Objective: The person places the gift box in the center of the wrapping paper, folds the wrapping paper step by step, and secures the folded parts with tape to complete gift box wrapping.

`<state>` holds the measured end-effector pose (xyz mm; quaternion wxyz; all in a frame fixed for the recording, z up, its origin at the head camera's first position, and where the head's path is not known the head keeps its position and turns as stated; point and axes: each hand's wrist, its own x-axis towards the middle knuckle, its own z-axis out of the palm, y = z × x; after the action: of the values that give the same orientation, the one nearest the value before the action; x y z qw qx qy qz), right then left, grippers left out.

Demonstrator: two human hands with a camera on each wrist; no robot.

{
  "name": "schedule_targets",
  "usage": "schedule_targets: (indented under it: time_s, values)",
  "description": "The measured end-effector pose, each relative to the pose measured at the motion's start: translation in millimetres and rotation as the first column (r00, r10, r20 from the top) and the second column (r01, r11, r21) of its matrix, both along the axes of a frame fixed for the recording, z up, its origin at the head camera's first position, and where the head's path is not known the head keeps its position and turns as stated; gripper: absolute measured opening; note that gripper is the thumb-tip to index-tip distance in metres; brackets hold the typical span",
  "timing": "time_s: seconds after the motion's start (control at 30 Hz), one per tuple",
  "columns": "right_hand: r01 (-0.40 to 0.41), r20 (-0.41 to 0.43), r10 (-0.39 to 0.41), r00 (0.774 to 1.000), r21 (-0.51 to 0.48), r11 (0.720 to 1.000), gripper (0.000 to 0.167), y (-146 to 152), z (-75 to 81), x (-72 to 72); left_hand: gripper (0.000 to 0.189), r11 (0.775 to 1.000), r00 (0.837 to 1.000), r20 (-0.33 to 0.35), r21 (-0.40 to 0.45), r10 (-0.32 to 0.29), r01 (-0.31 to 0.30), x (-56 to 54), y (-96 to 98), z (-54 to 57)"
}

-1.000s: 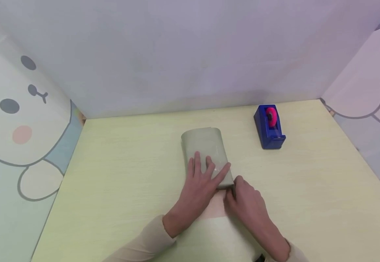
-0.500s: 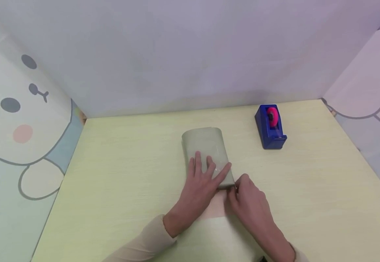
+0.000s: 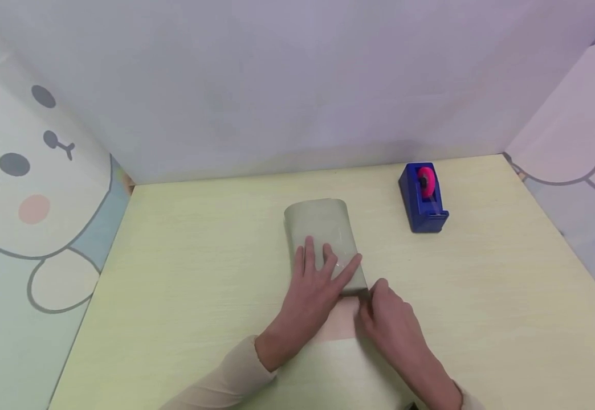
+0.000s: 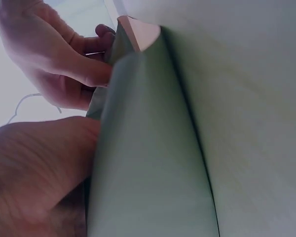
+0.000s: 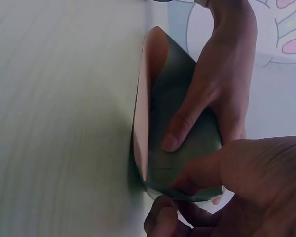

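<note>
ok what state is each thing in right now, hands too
paper: folded over, near end not closed
flap: pink side showing, sticking out toward the person
dispenser: upright, untouched, pink roll loaded
left hand: fingers spread, resting on the paper
right hand: pinching the paper's near right corner

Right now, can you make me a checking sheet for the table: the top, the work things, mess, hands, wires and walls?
Surface: pale yellow table with faint wood-like grain.
Job's things: grey-green, smooth, box-shaped wrapped bundle; pink-faced flap open at its near end.
Clutter: blue tape dispenser with a bright pink core, standing apart, beyond and right of the bundle.
Hands: left hand spread on the bundle; right hand pinching its near right corner.
Cables: nothing seen for sure.
Surroundings: plain pale lilac-grey back wall; cartoon-printed side wall on the left.
</note>
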<state>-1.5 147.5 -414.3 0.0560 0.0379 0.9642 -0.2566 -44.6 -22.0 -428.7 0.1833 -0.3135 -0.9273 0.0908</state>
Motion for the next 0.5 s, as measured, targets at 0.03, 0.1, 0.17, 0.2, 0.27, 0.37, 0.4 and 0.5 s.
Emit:
schedule_targets:
  time_s: [0.03, 0.1, 0.17, 0.2, 0.27, 0.37, 0.4, 0.5]
  values:
    - [0.003, -0.005, -0.003, 1.000, 0.000, 1.000, 0.016, 0, -1.6, -0.2, 0.073, 1.000, 1.000, 0.000, 0.000, 0.000, 0.000, 0.0, 0.1, 0.1]
    - [0.000, -0.019, 0.000, 1.000, 0.000, 1.000, 0.017, 0, -4.8, -0.9, 0.073, 1.000, 1.000, 0.001, -0.002, 0.000, 0.000, 0.0, 0.1, 0.0]
    - [-0.005, -0.030, 0.005, 1.000, 0.004, 1.000, 0.016, 0, -7.9, -2.3, 0.073, 1.000, 1.000, 0.001, -0.001, -0.001, 0.001, -0.1, 0.2, -0.4]
    - [-0.007, -0.031, 0.008, 0.999, 0.008, 1.000, 0.016, 0, -9.3, -3.1, 0.072, 1.000, 1.000, 0.000, 0.000, -0.001, 0.001, -0.1, 0.2, -0.6]
    - [-0.009, -0.029, 0.009, 1.000, 0.020, 1.000, 0.015, -1, -11.9, -5.3, 0.072, 1.000, 1.000, -0.003, -0.001, -0.001, 0.001, -0.5, 0.5, -1.0]
    - [-0.001, -0.007, 0.001, 1.000, 0.031, 1.000, 0.013, -1, -13.9, -8.9, 0.072, 1.000, 1.000, -0.010, -0.009, 0.002, -0.002, -1.0, 1.0, -1.0]
    - [-0.001, 0.003, 0.001, 1.000, 0.034, 0.999, 0.013, -1, -14.4, -9.8, 0.072, 1.000, 1.000, -0.012, -0.013, 0.004, -0.004, -1.0, 1.1, -0.9]
    - [0.000, 0.030, -0.001, 1.000, 0.036, 0.999, 0.013, -1, -14.9, -11.8, 0.073, 1.000, 1.000, -0.015, -0.021, 0.007, -0.008, -0.8, 1.0, -0.5]
